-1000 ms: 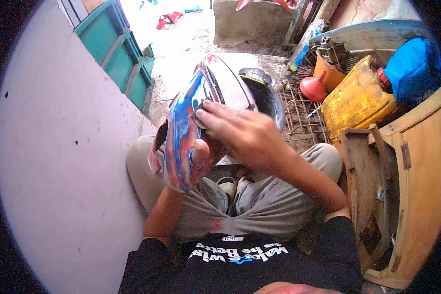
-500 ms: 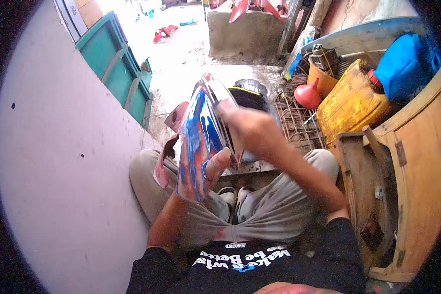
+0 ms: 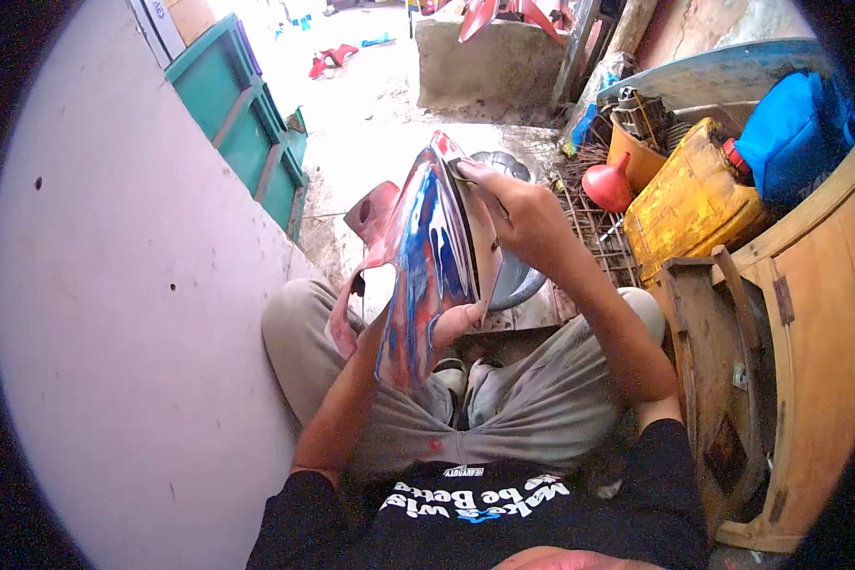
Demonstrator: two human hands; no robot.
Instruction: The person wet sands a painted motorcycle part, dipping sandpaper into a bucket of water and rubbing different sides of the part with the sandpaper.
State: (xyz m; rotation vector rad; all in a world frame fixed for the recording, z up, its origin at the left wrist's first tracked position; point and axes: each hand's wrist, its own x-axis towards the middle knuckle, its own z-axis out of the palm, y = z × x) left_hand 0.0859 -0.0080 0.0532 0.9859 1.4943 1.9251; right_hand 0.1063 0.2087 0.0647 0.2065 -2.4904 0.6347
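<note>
A motorcycle body panel (image 3: 418,256) with patchy blue, red and white paint is held tilted above my lap, its narrow tip pointing away from me. My left hand (image 3: 456,325) grips its lower part, with the thumb over the near edge and the other fingers hidden beneath. High on the panel's right edge, my right hand (image 3: 527,204) presses with bent fingers. A small dark patch shows at its fingertips; whether it is a separate piece held there is unclear.
Behind the panel sits a grey basin (image 3: 521,293), partly hidden. On the right are a red funnel (image 3: 608,185), a yellow jerrycan (image 3: 695,204), a blue bag (image 3: 784,133) and a wooden frame (image 3: 807,332). A white wall (image 3: 114,313) borders the left.
My right hand, blurred before, now shows sharply near the panel's upper edge. The panel has turned slightly, showing more of its reddish left side. The whole view has shifted a little.
</note>
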